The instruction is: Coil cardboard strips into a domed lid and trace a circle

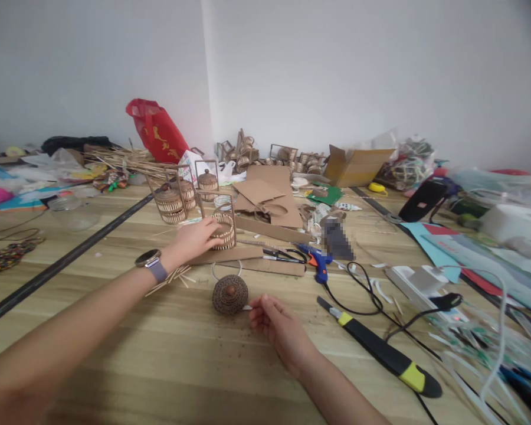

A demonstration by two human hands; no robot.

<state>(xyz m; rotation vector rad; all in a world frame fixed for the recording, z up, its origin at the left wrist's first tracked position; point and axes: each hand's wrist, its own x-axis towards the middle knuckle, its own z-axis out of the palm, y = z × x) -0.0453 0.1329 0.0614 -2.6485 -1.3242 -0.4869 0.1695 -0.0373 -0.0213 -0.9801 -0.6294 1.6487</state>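
At far left a bead string [9,255] lies on the wooden table [115,330], with a clear bowl [73,212] behind it. A red bag [158,131] leans on the wall. The left hand [194,239], a watch [150,261] on its wrist, reaches forward, its fingers curled around a small woven basket [223,230] that stands in a wire frame on a cardboard strip [230,255]. Thin sticks [170,278] lie just beside the wrist. Nearer, a coiled domed lid [230,294] sits flat on the table. The right hand [278,326] rests just right of it, fingers loosely bent, tips close to the lid's edge; whether they touch it is unclear. Right again lie scissors [283,255], a blue glue gun [318,262] and a black-and-yellow knife [380,348].
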